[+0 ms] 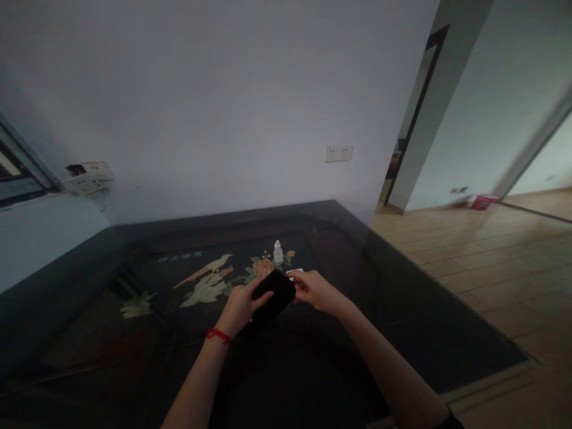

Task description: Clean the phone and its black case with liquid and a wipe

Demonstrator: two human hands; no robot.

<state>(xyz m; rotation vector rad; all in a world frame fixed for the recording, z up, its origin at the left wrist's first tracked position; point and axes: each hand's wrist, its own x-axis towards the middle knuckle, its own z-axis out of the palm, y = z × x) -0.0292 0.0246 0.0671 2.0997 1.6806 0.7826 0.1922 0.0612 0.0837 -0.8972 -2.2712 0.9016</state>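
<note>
I hold a flat black object, like a phone point(273, 296), above a dark table point(402, 310). My left hand point(241, 307), with a red cord at the wrist, grips its lower left side. My right hand point(313, 290) pinches its upper right corner, fingers closed. A small white bottle point(277, 252) stands upright on the table just beyond the hands. A small white item point(295, 272) lies on the table next to my right fingers.
The table top carries a painted bird-and-flower picture point(210, 280) and stands against a white wall with sockets point(338, 153). A wooden floor point(491, 262) lies to the right, with a doorway and a red box point(483, 202) far off.
</note>
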